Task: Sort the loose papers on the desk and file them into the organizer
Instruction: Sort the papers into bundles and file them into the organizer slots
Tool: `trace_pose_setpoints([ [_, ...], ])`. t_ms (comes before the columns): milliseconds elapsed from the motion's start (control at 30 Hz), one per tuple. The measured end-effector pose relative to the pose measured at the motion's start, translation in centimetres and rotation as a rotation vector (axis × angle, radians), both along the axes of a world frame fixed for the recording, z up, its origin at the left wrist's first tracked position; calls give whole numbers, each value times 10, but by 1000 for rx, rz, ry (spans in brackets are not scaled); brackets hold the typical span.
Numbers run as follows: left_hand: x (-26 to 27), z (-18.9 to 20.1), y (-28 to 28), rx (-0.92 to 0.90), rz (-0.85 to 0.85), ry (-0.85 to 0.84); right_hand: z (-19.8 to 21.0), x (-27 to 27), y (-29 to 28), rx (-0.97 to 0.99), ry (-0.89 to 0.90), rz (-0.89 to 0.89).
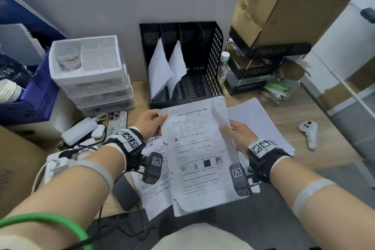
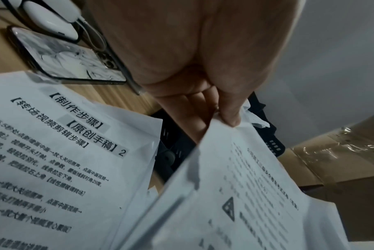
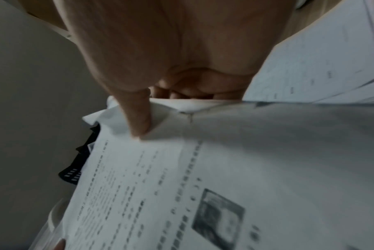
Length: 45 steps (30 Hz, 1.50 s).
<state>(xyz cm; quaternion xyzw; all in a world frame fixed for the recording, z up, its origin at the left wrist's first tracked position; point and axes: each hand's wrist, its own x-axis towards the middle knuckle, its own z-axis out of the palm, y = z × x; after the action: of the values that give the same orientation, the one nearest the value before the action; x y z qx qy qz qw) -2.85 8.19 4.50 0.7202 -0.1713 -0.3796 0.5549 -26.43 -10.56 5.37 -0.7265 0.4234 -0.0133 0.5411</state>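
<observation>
Left hand [image 1: 150, 121] pinches the top-left corner of a printed sheet [image 1: 199, 154], thumb on top, fingers curled under; right hand [image 1: 239, 135] pinches the sheet's right edge the same way, thumb [image 3: 139, 115] pressing a crumpled fold. Sheet is held lifted just in front of the black organizer [image 1: 215, 46], clear of the desk. Organizer stands against the wall; its two left slots each hold a leaning paper [image 1: 159, 67], the right slots look empty. Still loose: a headed page [image 2: 60, 152] lying under the held sheet in front of the organizer, and a stack [image 1: 263, 128] front-right of the organizer. Judged progress: started, roughly two batches filed, one sheet in hand probably being read for sorting, most papers left.
</observation>
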Motion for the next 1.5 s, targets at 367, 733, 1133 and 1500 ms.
trace_pose_setpoints([
  [367,-50,-70,44,464,-293,230,-50,-20,-27,-155,310,1],
  [733,-7,-105,92,789,25,-162,-61,16,-8,-72,352,124],
  [1133,5,-110,93,546,384,160,-104,117,63,-221,427,380],
  [1500,-5,-118,89,402,298,180,-110,136,55,-183,390,257],
])
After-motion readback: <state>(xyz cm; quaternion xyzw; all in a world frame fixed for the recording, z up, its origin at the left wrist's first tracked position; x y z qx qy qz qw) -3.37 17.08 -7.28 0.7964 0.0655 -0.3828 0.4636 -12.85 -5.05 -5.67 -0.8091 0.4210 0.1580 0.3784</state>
